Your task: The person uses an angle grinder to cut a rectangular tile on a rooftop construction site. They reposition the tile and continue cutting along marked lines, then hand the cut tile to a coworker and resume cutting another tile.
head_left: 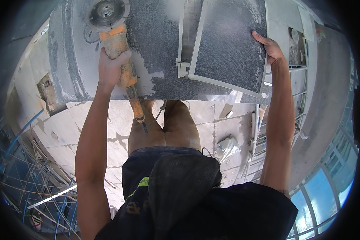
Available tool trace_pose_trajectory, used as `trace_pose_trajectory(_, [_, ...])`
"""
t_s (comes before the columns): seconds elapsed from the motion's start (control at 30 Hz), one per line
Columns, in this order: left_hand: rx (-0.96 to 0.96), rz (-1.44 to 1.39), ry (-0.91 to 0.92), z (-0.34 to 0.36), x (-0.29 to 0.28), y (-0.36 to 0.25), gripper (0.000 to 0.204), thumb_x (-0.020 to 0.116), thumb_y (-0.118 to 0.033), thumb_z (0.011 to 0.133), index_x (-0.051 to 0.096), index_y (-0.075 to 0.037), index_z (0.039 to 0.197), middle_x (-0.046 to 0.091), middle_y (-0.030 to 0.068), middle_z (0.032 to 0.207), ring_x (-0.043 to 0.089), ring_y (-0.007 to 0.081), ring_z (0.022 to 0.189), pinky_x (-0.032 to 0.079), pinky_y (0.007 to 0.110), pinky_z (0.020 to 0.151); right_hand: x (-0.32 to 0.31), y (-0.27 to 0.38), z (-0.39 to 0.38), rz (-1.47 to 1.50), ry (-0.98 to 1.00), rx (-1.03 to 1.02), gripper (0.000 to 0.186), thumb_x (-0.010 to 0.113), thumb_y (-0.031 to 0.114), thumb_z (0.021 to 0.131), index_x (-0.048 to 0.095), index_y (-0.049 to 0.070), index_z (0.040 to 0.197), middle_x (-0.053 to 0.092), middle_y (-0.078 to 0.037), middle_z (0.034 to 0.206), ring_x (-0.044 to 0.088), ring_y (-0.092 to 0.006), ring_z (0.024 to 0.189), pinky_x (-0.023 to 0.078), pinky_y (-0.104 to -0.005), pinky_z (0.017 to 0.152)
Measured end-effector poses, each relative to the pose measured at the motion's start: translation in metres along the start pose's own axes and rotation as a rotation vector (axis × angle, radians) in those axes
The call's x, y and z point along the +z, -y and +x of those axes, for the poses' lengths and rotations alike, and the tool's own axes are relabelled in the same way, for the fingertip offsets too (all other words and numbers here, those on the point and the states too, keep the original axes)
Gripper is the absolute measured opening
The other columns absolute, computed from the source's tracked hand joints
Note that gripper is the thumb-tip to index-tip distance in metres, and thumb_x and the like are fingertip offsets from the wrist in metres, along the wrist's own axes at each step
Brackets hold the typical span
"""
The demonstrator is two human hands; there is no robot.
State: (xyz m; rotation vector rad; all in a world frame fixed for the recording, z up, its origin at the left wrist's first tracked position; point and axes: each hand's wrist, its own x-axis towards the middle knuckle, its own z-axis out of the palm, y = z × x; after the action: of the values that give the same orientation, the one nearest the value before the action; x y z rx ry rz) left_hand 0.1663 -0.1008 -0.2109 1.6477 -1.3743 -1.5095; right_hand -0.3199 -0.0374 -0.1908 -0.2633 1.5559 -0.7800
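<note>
My left hand (113, 70) is wrapped round the body of an orange angle grinder (117, 44). Its round disc (107, 13) points away from me over a dusty dark slab (156, 36), and its cord end hangs toward my legs. A smaller dark panel with pale edges (232, 48) lies on the slab at the right, slightly turned. At that panel's right edge is my right hand (271, 50), thumb laid on the top face and the other fingers mostly hidden under the edge. Whether the disc is spinning cannot be made out.
A narrow pale strip (183, 36) lies left of the panel. Below the slab's near edge are paving tiles (200, 112) and a clear plastic bag (229, 148). Metal rods and blue hoses (48, 192) are heaped at the lower left. Metal framing (258, 132) stands at the right.
</note>
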Motion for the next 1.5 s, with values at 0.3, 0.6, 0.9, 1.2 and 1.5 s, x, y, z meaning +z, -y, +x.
trace_pose_trajectory(0.3, [0.001,-0.02,0.005,-0.002,0.0,-0.005,0.057,0.078,-0.025,0.078,0.05,0.004,0.119,0.062,0.0107,0.102,0.063,0.0177,0.089,0.053,0.033,0.078,0.001,-0.059,-0.025,0.058,-0.038,-0.082,0.075,0.084,0.026,0.079,0.048,-0.013,0.131,0.063,-0.024,0.12,0.065,-0.0309,0.108,0.057,-0.0409,0.09])
trace_pose_trajectory(0.6, [0.037,0.023,0.006,0.001,-0.001,0.002,0.063,0.078,-0.031,0.077,0.05,0.005,0.119,0.064,0.013,0.104,0.064,0.0197,0.093,0.053,0.032,0.08,-0.002,-0.095,-0.049,-0.035,-0.124,-0.098,0.079,0.086,0.029,0.076,0.048,-0.013,0.131,0.063,-0.024,0.119,0.065,-0.0315,0.108,0.056,-0.0422,0.09])
trace_pose_trajectory(0.9, [0.029,0.006,0.031,0.004,-0.003,0.001,0.062,0.079,-0.029,0.077,0.048,0.005,0.12,0.063,0.0139,0.105,0.065,0.02,0.094,0.055,0.034,0.081,-0.008,-0.096,-0.061,-0.162,-0.079,-0.065,0.072,0.087,0.03,0.076,0.055,-0.008,0.127,0.067,-0.017,0.114,0.066,-0.0269,0.105,0.054,-0.0396,0.091])
trace_pose_trajectory(1.2, [0.021,0.003,0.035,0.006,-0.003,0.005,0.047,0.073,-0.02,0.084,0.052,-0.001,0.122,0.062,0.0079,0.103,0.063,0.0166,0.089,0.054,0.032,0.076,-0.006,-0.108,-0.067,-0.265,-0.046,-0.127,0.073,0.089,0.036,0.069,0.061,-0.013,0.115,0.069,-0.022,0.104,0.068,-0.0302,0.101,0.053,-0.0386,0.09])
trace_pose_trajectory(1.5, [0.005,-0.027,0.006,0.004,0.002,-0.003,0.06,0.075,-0.022,0.082,0.045,0.002,0.128,0.058,0.0109,0.112,0.061,0.0199,0.098,0.052,0.034,0.086,-0.003,-0.115,-0.065,-0.727,-0.307,-0.195,0.079,0.088,0.056,0.061,0.065,-0.012,0.093,0.069,-0.018,0.082,0.068,-0.0275,0.079,0.053,-0.0386,0.075])
